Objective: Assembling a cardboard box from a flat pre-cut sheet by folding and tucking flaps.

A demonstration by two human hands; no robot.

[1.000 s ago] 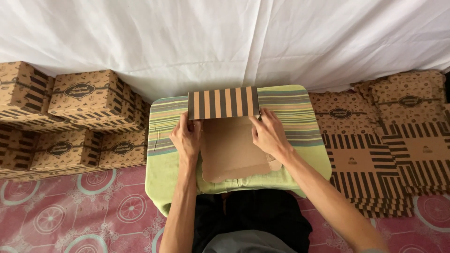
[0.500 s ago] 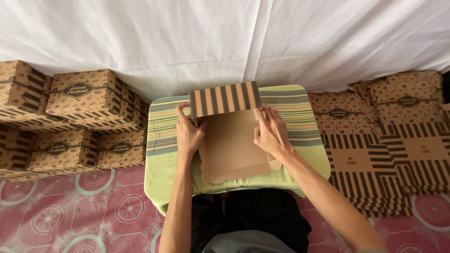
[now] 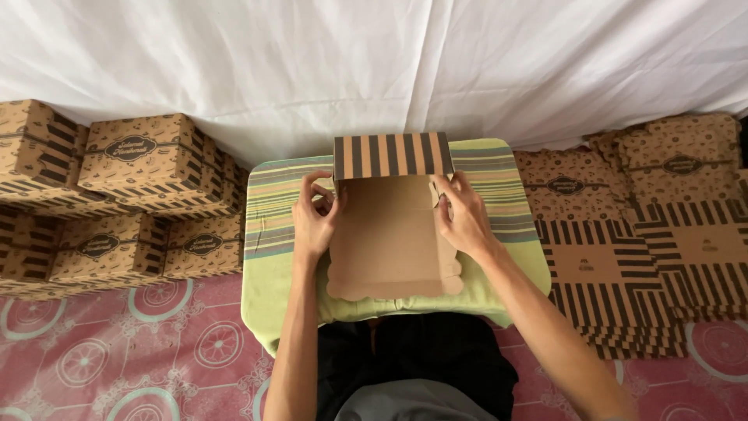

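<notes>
Brown cardboard — a half-folded box — lies on the green striped cloth over the small tabletop, its striped back wall upright. Both hands pinch it with curled fingers: left hand on the left edge, right hand on the right. Finished boxes are stacked left — flat blanks right.

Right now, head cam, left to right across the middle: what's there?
Stacked folded boxes → left hand → open cardboard box on striped cushion → right hand → flat box blanks.
</notes>
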